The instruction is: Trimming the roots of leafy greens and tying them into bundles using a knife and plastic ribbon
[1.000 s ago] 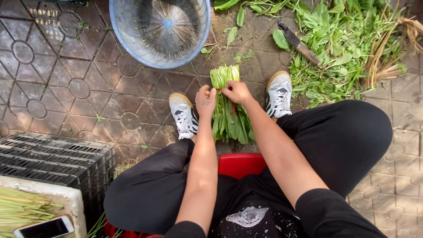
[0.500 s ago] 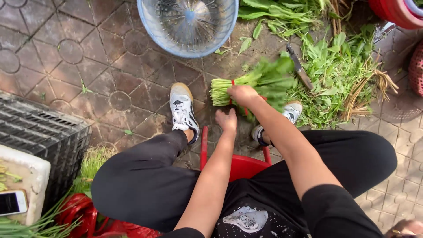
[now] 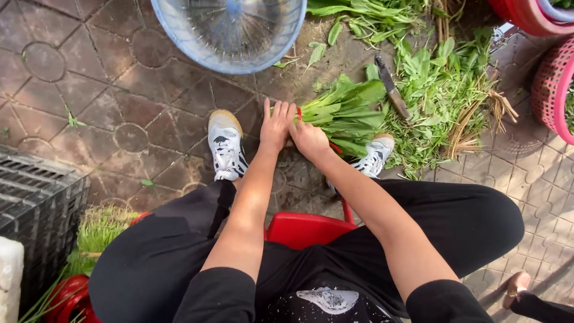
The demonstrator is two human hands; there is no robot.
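Head view: a bunch of leafy greens (image 3: 344,113), lying on the paving between two white sneakers, is gripped at its stem end by the left hand (image 3: 276,127) and right hand (image 3: 309,140), fingers closed around it.

A bunch of leafy greens (image 3: 344,113) lies on its side on the paved ground, just ahead of the seated person's feet. Its pale green stem ends are gathered tight and point left, where both hands meet on them; a bit of red shows at that gathered end. The broad, fresh green leaves fan out to the right, their tips reaching up toward the loose cuttings beside them.
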